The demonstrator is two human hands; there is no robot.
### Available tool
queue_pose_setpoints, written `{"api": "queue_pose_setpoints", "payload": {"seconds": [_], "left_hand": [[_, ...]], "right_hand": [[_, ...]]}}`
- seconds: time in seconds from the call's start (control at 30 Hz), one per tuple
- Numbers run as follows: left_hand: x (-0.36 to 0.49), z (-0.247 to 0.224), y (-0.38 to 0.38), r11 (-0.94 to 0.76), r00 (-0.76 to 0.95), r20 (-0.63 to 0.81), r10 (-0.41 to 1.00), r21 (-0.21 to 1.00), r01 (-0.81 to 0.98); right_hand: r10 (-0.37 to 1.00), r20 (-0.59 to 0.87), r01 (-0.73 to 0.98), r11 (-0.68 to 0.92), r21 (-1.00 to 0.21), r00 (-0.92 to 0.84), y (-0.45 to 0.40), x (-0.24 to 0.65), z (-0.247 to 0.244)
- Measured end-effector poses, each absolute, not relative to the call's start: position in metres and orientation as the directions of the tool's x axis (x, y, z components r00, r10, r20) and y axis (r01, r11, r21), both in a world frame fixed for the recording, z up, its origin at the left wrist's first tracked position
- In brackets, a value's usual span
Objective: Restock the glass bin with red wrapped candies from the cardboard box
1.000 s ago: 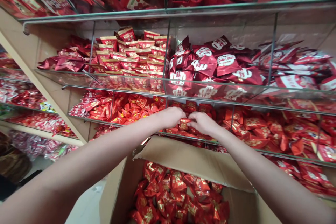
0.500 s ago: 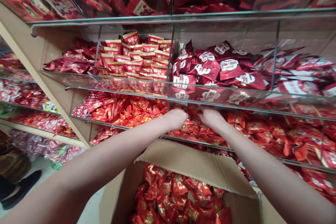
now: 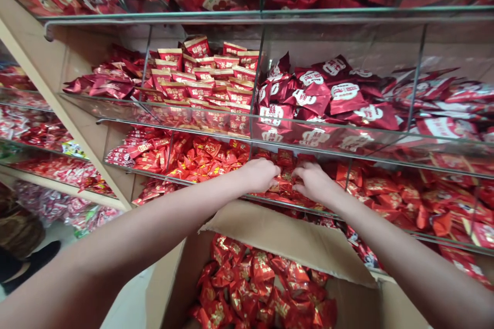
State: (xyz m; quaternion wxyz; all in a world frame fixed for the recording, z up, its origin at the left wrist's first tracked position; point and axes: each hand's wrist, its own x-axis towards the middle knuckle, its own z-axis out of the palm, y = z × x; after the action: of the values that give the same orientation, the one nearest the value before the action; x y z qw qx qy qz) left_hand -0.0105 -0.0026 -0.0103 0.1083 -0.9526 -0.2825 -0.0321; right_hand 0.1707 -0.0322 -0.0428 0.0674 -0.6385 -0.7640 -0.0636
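Both hands reach into the middle bin of the lower shelf, among small red wrapped candies [image 3: 285, 185] with gold print. My left hand [image 3: 261, 175] is at the bin's left side, its fingers curled inward over the candies; whatever they hold is hidden. Just to the right, my right hand [image 3: 313, 181] has thumb and fingers bent but apart, touching or just above the candies. A gap with candies showing lies between the two hands. Below the forearms stands an open cardboard box [image 3: 285, 239], holding many similar red candies [image 3: 254, 288].
A clear shelf guard [image 3: 216, 126] runs just above my hands. Packets with gold edges [image 3: 200, 90] and dark red packets [image 3: 343, 95] fill the shelf above. Dividers separate the bins. At lower left, a person's shoe [image 3: 33, 267] shows on the floor.
My right hand has come slightly lower and its fingers have spread apart. My left hand stays curled at nearly the same spot. The view has shifted a little.
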Motion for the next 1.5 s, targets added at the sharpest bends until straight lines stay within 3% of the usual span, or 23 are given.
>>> {"api": "queue_pose_setpoints", "payload": {"seconds": [0.2,0.33,0.5,0.67,0.9,1.33,1.43,1.5], "left_hand": [[-0.011,-0.007,0.000,-0.816,0.843,0.128,0.523,-0.210,0.539],[-0.015,-0.006,0.001,-0.837,0.861,0.102,0.498,-0.201,0.508],[-0.018,-0.009,0.000,-0.855,0.877,0.098,0.470,-0.194,0.480],[-0.014,-0.008,0.000,-0.844,0.865,0.073,0.496,-0.192,0.501],[-0.016,-0.003,-0.002,-0.816,0.830,0.042,0.556,-0.163,0.554],[-0.001,0.005,-0.004,-0.780,0.775,-0.113,0.621,-0.176,0.600],[-0.004,0.004,-0.006,-0.781,0.777,-0.109,0.620,-0.178,0.598],[-0.007,0.002,-0.008,-0.778,0.775,-0.101,0.624,-0.175,0.604]], "right_hand": [[0.980,0.199,1.000,0.026,0.009,-0.028,-0.015,0.176,-0.040],[0.978,0.206,0.999,0.022,-0.043,-0.013,-0.013,0.178,-0.039],[0.961,0.266,0.982,0.121,-0.143,-0.080,-0.034,0.167,-0.034],[0.935,0.222,0.857,0.345,-0.382,-0.277,-0.050,0.147,-0.037],[0.957,0.225,0.893,0.257,-0.369,-0.182,-0.029,0.139,-0.043],[0.944,0.264,0.840,0.302,-0.451,-0.198,-0.039,0.144,-0.049],[0.857,0.437,0.841,0.433,-0.326,-0.272,-0.056,0.146,-0.054],[0.813,0.445,0.856,0.488,-0.172,-0.375,-0.066,0.145,-0.055]]}}
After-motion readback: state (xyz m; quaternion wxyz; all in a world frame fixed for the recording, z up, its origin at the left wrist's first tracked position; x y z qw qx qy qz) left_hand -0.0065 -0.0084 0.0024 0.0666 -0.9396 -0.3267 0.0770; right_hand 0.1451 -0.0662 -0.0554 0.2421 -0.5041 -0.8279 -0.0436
